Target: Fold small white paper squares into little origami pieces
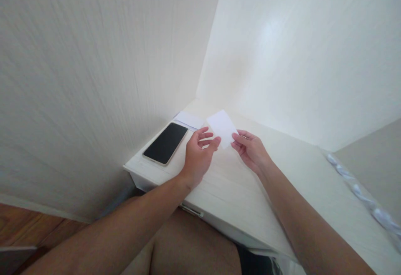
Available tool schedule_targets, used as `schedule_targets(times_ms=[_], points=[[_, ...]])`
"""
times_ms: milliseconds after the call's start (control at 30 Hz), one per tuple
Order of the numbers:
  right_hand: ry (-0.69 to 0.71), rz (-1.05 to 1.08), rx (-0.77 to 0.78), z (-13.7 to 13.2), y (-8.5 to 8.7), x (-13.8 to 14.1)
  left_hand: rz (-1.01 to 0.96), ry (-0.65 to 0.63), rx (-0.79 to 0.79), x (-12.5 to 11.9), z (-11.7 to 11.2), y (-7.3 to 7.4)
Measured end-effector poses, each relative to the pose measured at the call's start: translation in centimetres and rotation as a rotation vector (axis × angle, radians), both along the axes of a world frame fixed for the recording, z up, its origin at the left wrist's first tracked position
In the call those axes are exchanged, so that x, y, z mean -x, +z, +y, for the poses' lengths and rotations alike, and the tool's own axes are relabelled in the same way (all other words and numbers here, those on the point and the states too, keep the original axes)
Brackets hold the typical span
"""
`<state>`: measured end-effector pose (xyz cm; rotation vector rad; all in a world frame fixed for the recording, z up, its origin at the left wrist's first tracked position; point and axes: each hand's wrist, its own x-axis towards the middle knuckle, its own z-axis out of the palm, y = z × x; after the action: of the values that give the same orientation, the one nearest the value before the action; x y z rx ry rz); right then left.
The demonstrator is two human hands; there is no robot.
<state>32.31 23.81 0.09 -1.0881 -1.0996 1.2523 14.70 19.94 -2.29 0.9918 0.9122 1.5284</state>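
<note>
A small white square of paper (222, 125) is held up just above the white desk (238, 191). My left hand (198, 154) pinches its lower left edge between thumb and fingers. My right hand (250, 149) pinches its lower right edge with the fingertips. Both hands are closed on the paper, close together near the desk's far corner.
A black phone (165, 142) lies face up on the desk's left end, beside the left wall. Another white paper (189, 119) lies flat in the corner behind it. A white twisted cord (366, 200) runs along the desk's right side. A drawer handle (191, 210) sits under the front edge.
</note>
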Motion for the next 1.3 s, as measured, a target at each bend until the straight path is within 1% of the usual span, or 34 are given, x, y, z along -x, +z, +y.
schedule_targets(times_ms=[100, 200, 333, 467, 767, 967, 1100, 1233, 1300], points=[[0.067, 0.104, 0.082, -0.2, -0.1, 0.0, -0.054, -0.134, -0.067, 0.6, 0.5, 0.5], [0.135, 0.170, 0.136, -0.4, -0.2, 0.3, -0.046, -0.244, -0.126, 1.5, 0.9, 1.2], [0.190, 0.223, 0.146, -0.9, -0.3, 0.7, -0.008, -0.287, -0.175, 2.4, 1.1, 1.9], [0.248, 0.238, 0.158, -1.3, -0.4, 1.1, 0.033, -0.328, -0.171, 2.4, 1.1, 2.0], [0.419, 0.146, 0.216, -1.9, -0.3, 1.5, 0.089, -0.367, -0.139, 2.4, 0.9, 1.5], [0.476, 0.097, 0.226, -1.7, -1.0, 1.1, 0.089, -0.344, -0.075, 2.2, 0.6, 1.7], [0.510, 0.083, 0.215, -1.6, -1.3, 0.9, 0.069, -0.338, -0.045, 2.1, 0.5, 1.5], [0.551, 0.062, 0.188, -1.8, -1.0, 1.1, 0.052, -0.338, -0.029, 2.0, 0.5, 1.2], [0.580, 0.046, 0.173, -2.0, -0.5, 1.1, 0.040, -0.304, -0.013, 1.9, 0.5, 1.2]])
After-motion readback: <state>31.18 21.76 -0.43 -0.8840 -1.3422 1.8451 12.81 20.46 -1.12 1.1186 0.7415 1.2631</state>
